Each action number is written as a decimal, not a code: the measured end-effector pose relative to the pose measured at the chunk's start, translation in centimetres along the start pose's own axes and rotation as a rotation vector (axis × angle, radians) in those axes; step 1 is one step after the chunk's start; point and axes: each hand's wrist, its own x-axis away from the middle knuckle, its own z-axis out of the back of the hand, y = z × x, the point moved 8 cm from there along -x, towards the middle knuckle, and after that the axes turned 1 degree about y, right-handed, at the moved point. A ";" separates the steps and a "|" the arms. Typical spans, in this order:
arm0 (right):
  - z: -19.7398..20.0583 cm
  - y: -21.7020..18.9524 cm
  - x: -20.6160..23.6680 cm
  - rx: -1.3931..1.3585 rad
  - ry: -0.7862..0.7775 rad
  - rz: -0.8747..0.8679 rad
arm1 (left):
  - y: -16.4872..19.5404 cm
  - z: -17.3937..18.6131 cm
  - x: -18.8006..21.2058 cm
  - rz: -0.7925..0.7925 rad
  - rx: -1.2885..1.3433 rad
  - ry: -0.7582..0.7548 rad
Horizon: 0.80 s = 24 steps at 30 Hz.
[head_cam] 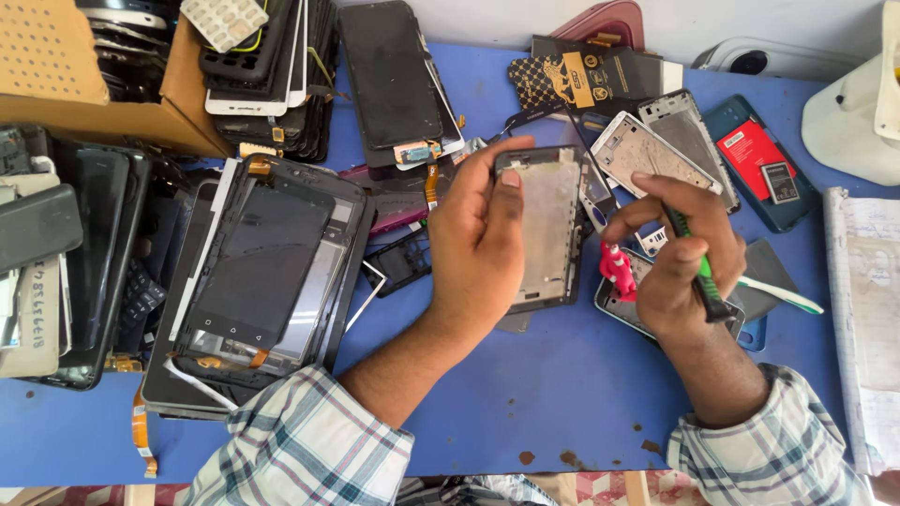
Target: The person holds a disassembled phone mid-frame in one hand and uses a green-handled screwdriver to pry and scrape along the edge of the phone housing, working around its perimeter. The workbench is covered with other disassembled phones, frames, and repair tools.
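Phone frame [548, 230] in the left hand [478, 248], held up off the blue table [544, 394] at about the middle of the scene, its open back turned toward the person. It looks like a thin, light shell, stiff enough to keep its shape but likely to flex or crack if squeezed across the flat. The long edges seem the safe place to take it, and that is how it is held: the thumb lies along the near edge and the fingertips curl over the top corner, a narrow pinch closed on the frame.

The right hand [680, 258] is closed around a green-handled tool [698, 267], gripped like a pen with the forefinger stretched along the shaft. The tip points toward the frame's right edge; I cannot tell whether it touches. Just below that hand sits a small red piece [616, 267] beside more bare frames.

All round lie spare parts: a stack of dark screens [258, 272] to the left, a cardboard box [66, 70] of housings at the far corner, a teal case [759, 159] holding a battery to the right, and a paper notebook [867, 319] at the table's edge. Both sleeves are checked cloth.
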 end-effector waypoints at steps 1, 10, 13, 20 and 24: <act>0.2 0.0 0.3 0.029 0.020 0.000 | -0.9 -0.2 0.3 0.088 0.004 -0.021; -0.4 0.2 1.1 0.041 0.018 0.022 | -2.2 -1.8 1.9 0.091 0.328 -0.156; -0.5 -0.1 0.9 0.023 0.015 -0.009 | -2.0 -1.6 2.2 0.085 0.306 -0.165; -0.6 0.0 0.8 -0.072 0.023 -0.050 | -1.2 -1.7 2.5 0.089 0.284 -0.194; -0.6 0.3 1.5 0.110 0.025 -0.065 | -0.7 -1.4 2.8 0.071 0.215 -0.192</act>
